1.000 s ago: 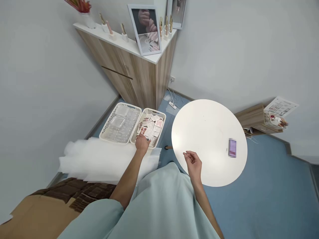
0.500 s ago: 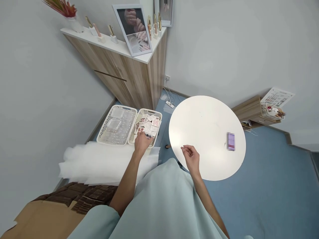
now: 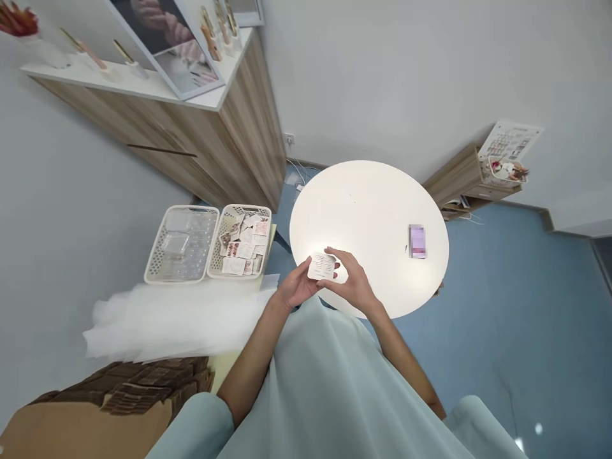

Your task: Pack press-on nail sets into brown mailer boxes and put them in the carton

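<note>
A small white printed card (image 3: pixel 321 266) with rounded corners is held over the near edge of the round white table (image 3: pixel 373 197). My left hand (image 3: pixel 297 285) grips the card from the left, its thumb on the card's face. On the other side, my right hand (image 3: pixel 352 280) curves around the card's right edge, thumb below and fingers above. Left of the table, a white basket (image 3: pixel 214 255) contains several similar cards and packets (image 3: pixel 246 239). Beside it, another white basket (image 3: pixel 149 266) holds clear plastic boxes (image 3: pixel 176 242).
White wrapping sheets (image 3: pixel 167 325) lie in front of the baskets, and folded brown cardboard (image 3: pixel 138 389) is stacked nearer. A purple item (image 3: pixel 417 242), partly pixelated, rests on the table's right side. A wooden cabinet (image 3: pixel 229 153) stands behind; a low shelf (image 3: pixel 459 182) is at right.
My left hand has come out of the card basket and moved right with a card. Both hands have come together around it. The view has shifted.
</note>
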`<action>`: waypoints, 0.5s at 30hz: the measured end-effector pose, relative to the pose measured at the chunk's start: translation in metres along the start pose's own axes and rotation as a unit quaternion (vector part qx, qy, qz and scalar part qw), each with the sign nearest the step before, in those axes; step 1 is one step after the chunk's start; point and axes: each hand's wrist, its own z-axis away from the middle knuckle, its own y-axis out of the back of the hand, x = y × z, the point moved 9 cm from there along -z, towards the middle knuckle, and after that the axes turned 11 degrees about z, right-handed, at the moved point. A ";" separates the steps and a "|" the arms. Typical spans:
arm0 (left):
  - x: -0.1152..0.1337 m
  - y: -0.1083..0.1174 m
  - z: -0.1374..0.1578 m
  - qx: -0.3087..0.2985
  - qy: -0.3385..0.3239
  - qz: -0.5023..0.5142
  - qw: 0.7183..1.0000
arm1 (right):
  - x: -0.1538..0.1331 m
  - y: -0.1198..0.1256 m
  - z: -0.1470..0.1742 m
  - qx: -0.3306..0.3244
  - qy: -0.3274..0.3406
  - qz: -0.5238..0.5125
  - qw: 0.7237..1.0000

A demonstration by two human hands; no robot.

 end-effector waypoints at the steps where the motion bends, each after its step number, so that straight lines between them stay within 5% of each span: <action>1: -0.007 -0.002 -0.002 0.008 0.005 0.006 1.000 | 0.004 0.003 0.004 -0.003 0.002 0.004 1.000; 8: -0.036 -0.005 -0.009 0.050 0.021 -0.021 0.998 | 0.028 0.017 0.028 0.022 0.007 0.005 1.000; 15: -0.044 -0.011 -0.017 0.042 0.001 -0.130 0.991 | 0.022 0.027 0.033 -0.001 0.040 0.013 0.999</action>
